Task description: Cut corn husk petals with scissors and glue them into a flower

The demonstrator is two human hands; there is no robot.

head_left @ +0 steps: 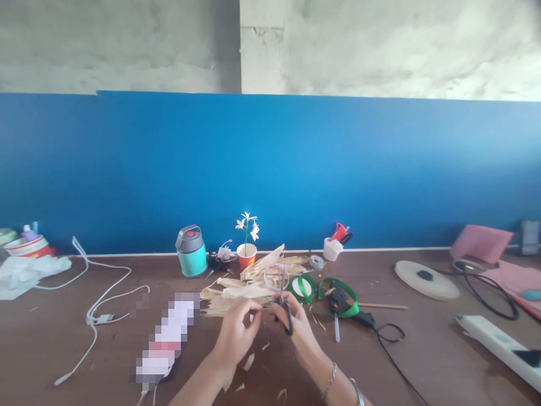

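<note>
In my right hand [296, 318] is a pair of scissors [288, 322] with dark handles, its blades pointing up and away from me. My left hand [240, 326] is closed in a pinch just to the left of the scissors; whatever lies between its fingertips is too small to make out. Right behind both hands spreads a pile of dried corn husks [249, 288]. Small husk scraps [249, 361] lie on the table below my hands. A roll of green ribbon [302, 288] sits to the right of the scissors.
A black glue gun [338, 301] with a cord lies at right, beside a wooden stick [382, 306]. Behind the husks stand a red paper cup [247, 259] with white flowers [247, 224] and a turquoise jar [192, 260]. White cables [91, 304] lie left, a power strip [502, 347] right.
</note>
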